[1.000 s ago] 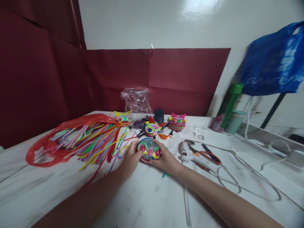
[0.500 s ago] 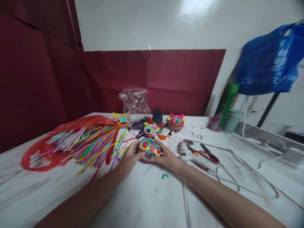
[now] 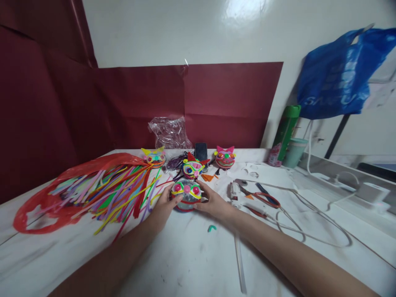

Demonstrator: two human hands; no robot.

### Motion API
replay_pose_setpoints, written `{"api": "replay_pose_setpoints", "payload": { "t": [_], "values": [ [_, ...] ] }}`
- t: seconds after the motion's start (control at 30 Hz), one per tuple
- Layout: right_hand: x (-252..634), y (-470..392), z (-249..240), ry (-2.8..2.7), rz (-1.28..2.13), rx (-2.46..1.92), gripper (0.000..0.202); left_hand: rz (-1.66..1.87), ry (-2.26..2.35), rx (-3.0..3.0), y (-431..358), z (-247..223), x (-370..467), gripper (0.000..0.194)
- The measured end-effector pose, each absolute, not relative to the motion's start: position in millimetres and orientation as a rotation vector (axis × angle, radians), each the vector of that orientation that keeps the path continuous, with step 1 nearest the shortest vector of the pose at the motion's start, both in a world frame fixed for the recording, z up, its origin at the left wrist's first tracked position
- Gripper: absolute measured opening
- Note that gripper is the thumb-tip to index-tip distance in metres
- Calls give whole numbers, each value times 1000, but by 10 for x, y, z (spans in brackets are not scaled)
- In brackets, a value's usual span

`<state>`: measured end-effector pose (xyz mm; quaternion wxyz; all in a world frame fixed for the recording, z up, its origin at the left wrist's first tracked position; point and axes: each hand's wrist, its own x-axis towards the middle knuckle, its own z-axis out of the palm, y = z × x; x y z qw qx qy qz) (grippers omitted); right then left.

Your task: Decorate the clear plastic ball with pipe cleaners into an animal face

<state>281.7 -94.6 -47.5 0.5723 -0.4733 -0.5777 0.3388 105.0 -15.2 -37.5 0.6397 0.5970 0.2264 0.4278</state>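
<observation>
A round grey mask-like craft head [image 3: 186, 195] with pink eyes, a pink nose and a red mouth line rests low over the white table, facing me. My left hand [image 3: 167, 203] grips its left side, thumb on the front. On its right side my right hand [image 3: 212, 201] holds it the same way. Just behind stands a finished-looking colourful head [image 3: 192, 168] with red horns. Two more heads sit farther back, a yellow-eared one [image 3: 155, 157] at left and a pink-eared one [image 3: 225, 157] at right. A small green curved piece [image 3: 212, 228] lies in front.
Many pipe cleaners [image 3: 117, 192] spill from a red plastic bag [image 3: 34, 222] at left. Right of my hands lie a glue gun [image 3: 235, 192], red-handled scissors [image 3: 266, 200] and cables [image 3: 324, 239]. A phone [image 3: 201, 151], green can [image 3: 284, 134] and cup [image 3: 295, 152] stand behind.
The held head has turned from tilted to nearly level and faces me more squarely. Both hands still hold it. The whole view has shifted slightly, so things appear farther left.
</observation>
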Motion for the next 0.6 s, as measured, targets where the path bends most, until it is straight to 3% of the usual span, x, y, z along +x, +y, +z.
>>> {"api": "replay_pose_setpoints", "payload": {
  "t": [0.27,0.43,0.53,0.6],
  "values": [
    [2840,-933,-417,-1303,769,-1179,78,1030,606,1449,-155,-338,1027,52],
    [2883,-944,-298,-1142,640,-1237,43,1365,832,1551,-164,-209,965,33],
    [2861,-982,-189,-1140,670,-1225,39,1540,772,1831,-281,-105,931,10],
    [2794,-1037,-103,-1172,738,-1201,41,1584,629,2032,-422,-38,920,7]
  ]
}}
